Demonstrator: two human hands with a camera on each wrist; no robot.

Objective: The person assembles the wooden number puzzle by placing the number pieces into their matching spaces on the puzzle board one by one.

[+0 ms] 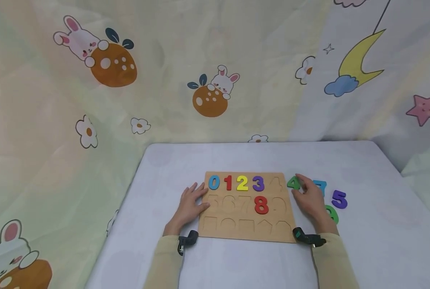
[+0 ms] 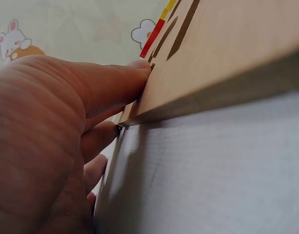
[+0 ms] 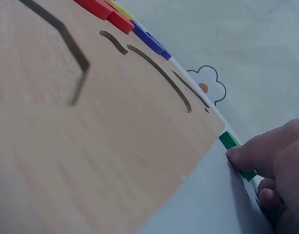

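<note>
My right hand [image 1: 311, 199] pinches a green number 4 [image 1: 293, 183] just right of the wooden number board [image 1: 233, 233]. In the right wrist view, the thumb lies against the edge of the green 4 [image 3: 228, 140], close to the board's corner. At the board's left edge, my left hand [image 1: 190, 204] rests with fingers extended. Its thumb [image 2: 125, 80] presses on the board's top face, and other fingers lie beside the edge. Blue 0 [image 1: 213, 182], red 1 [image 1: 228, 182], yellow 2 [image 1: 242, 183], purple 3 [image 1: 258, 183] and red 8 [image 1: 261, 205] sit on the board.
Right of the board lie a blue 7 [image 1: 321, 185], a purple 5 [image 1: 339, 199] and a green rounded number [image 1: 332, 214], the last partly hidden by the right wrist. The white table [image 1: 236, 265] ends at a printed cloth backdrop [image 1: 157, 72].
</note>
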